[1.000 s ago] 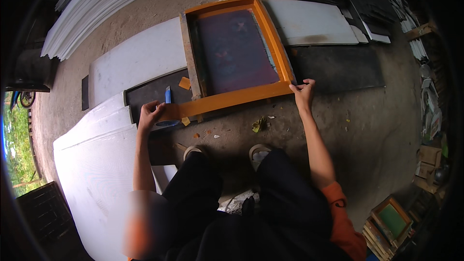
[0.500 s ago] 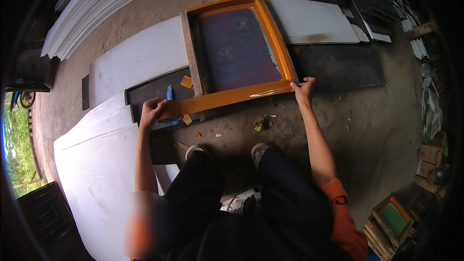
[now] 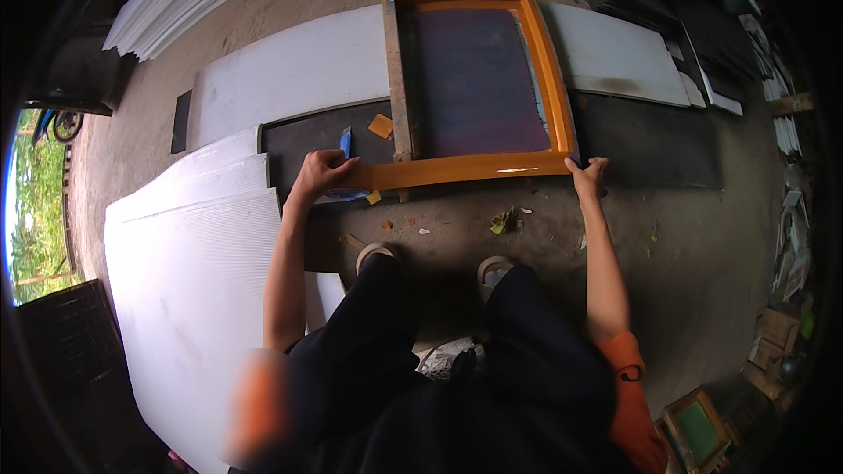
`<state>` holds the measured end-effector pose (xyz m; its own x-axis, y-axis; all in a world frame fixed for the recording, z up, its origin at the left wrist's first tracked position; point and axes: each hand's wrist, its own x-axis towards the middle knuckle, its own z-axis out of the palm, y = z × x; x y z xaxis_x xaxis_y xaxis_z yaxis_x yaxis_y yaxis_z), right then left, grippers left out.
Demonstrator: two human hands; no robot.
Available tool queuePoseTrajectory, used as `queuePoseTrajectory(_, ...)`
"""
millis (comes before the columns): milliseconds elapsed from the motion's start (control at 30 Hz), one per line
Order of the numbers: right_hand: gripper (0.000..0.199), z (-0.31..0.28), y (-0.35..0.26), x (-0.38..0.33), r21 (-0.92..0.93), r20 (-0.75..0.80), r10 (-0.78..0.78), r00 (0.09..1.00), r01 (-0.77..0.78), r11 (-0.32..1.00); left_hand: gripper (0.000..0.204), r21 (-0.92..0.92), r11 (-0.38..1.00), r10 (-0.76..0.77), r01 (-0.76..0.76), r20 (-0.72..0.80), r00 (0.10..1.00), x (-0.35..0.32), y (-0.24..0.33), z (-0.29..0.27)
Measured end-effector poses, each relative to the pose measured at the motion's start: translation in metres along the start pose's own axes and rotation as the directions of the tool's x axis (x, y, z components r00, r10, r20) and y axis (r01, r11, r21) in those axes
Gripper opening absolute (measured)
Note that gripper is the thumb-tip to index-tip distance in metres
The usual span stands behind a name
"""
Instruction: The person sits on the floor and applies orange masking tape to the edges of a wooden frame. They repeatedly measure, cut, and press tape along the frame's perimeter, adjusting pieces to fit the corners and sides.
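Observation:
A screen-printing frame (image 3: 546, 79) with orange-brown taped sides and a dark purple mesh lies ahead of me. Along its near side stretches a wide strip of brown packing tape (image 3: 465, 173), pulled taut. My left hand (image 3: 320, 175) is closed on the tape's left end, where the roll (image 3: 349, 195) shows partly under the fingers. At the frame's near right corner, my right hand (image 3: 590, 177) pinches the strip's other end. Just beyond my left hand lies a blue utility knife (image 3: 345, 142), with a small brown tape piece (image 3: 380, 126) near it.
White boards (image 3: 290, 61) lie on both sides of the frame, with a dark board (image 3: 650, 140) at right. Corrugated white sheets (image 3: 193, 298) cover the near left. Scraps and a crumpled yellow-green piece (image 3: 502, 220) lie on the floor before my feet.
The whole view has shifted, so the frame sits farther right. The tape strip has gone from slanted to nearly level along the frame's near side. Both hands keep their grip.

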<state>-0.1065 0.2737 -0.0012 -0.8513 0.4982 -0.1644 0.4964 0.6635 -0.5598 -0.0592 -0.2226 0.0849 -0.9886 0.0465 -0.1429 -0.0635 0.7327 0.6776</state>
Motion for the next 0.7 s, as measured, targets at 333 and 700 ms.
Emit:
queuePoseTrajectory(333,0.044,0.002,-0.002,-0.013,-0.010,-0.081,-0.058,0.995,0.058,0.998,0.043,0.247,0.968,-0.035,0.032,0.006,0.999,0.004,0.016,0.005)
queuePoseTrajectory(700,0.055,0.021,0.004,-0.001,-0.082,-0.322,0.039,0.946,-0.069,0.994,0.041,0.264,0.961,-0.090,0.080,0.025,0.996,0.008,0.029,0.014)
